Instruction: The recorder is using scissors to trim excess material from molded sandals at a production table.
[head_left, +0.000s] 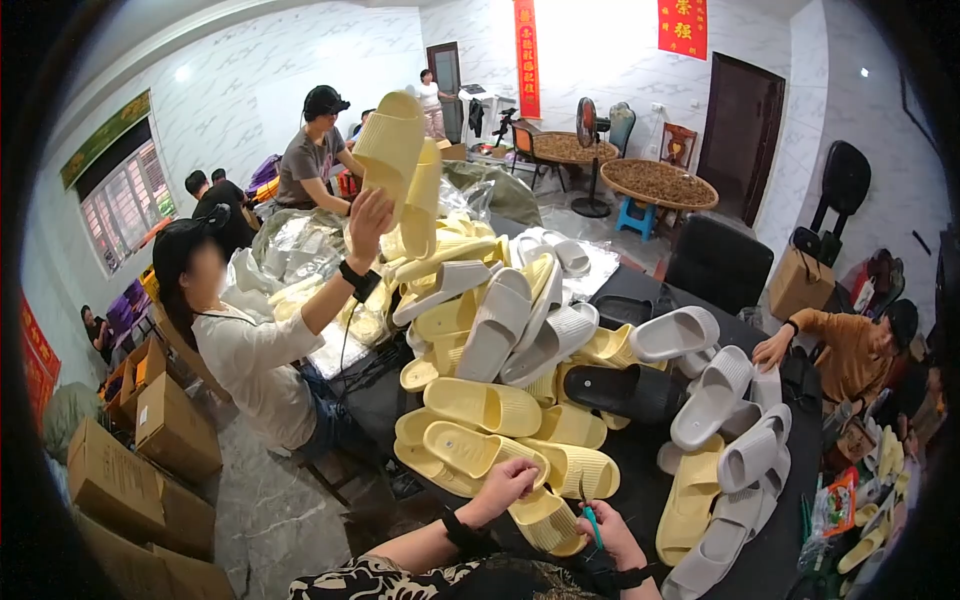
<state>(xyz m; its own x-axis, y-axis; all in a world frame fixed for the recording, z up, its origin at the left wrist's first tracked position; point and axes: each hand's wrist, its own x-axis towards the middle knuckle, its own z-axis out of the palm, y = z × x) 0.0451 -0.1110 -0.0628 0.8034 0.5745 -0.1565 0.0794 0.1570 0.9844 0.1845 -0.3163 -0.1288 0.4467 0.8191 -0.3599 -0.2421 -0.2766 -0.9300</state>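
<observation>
My left hand (pixel 508 488) is closed at the edge of a yellow slipper (pixel 548 522), its fingers pinched against the upper end. The slipper lies tilted at the near side of the pile. In my right hand (pixel 617 535) is a small pair of snips (pixel 592 518) with teal handles, the blades pointing up beside that slipper. More yellow slippers (pixel 482 405) lie just beyond my left hand. To the right of my right hand, grey slippers (pixel 712 545) and a yellow slipper (pixel 690 500) are stacked.
A black table (pixel 640 470) carries the heaped slippers, one of them a black slipper (pixel 625 393). At the left a person holds up a pair of yellow slippers (pixel 392 140). Another person (pixel 850 350) reaches in from the right. Cardboard boxes (pixel 175 430) line the left floor.
</observation>
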